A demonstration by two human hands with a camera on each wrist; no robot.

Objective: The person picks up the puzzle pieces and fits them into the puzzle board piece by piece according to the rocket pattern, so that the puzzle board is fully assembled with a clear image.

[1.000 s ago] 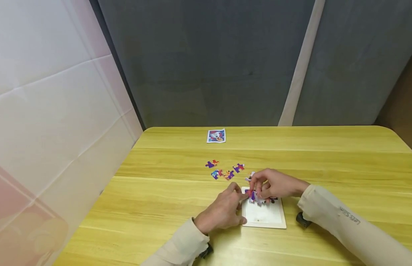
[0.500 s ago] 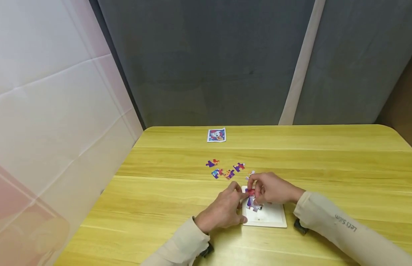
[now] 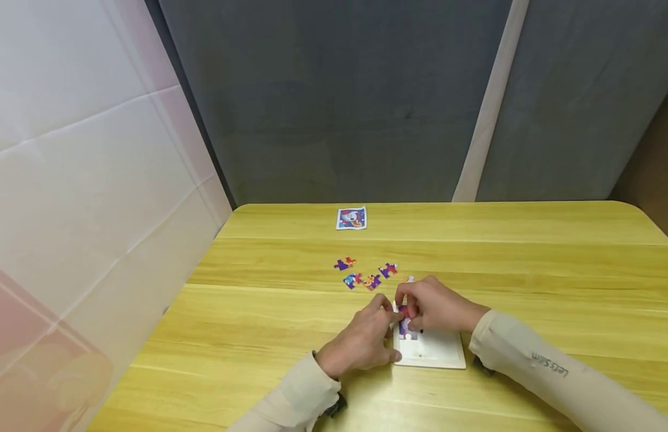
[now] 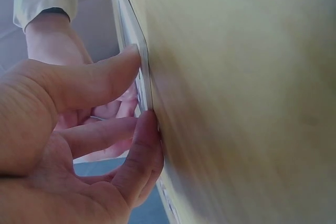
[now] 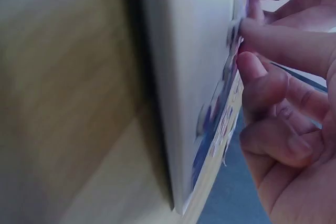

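Note:
A white puzzle tray (image 3: 433, 352) lies on the yellow wooden table (image 3: 269, 324). My left hand (image 3: 363, 343) rests at the tray's left edge, thumb and fingers touching the rim (image 4: 140, 72). My right hand (image 3: 433, 307) is over the tray's top left corner, its fingertips (image 5: 262, 35) pressing joined purple and red puzzle pieces (image 3: 405, 324) down onto the tray (image 5: 189, 77). The pieces (image 5: 223, 114) lie flat against the tray surface. Part of them is hidden under the fingers.
Several loose puzzle pieces (image 3: 366, 275) lie on the table just beyond the hands. A small picture card (image 3: 351, 218) sits near the far table edge. A white panel stands to the left, grey panels behind. One piece (image 3: 409, 279) peeks out behind the right hand.
My right hand has slid left and lowered the joined pieces from a raised hold onto the tray's top left corner. The left hand has stayed at the tray's edge.

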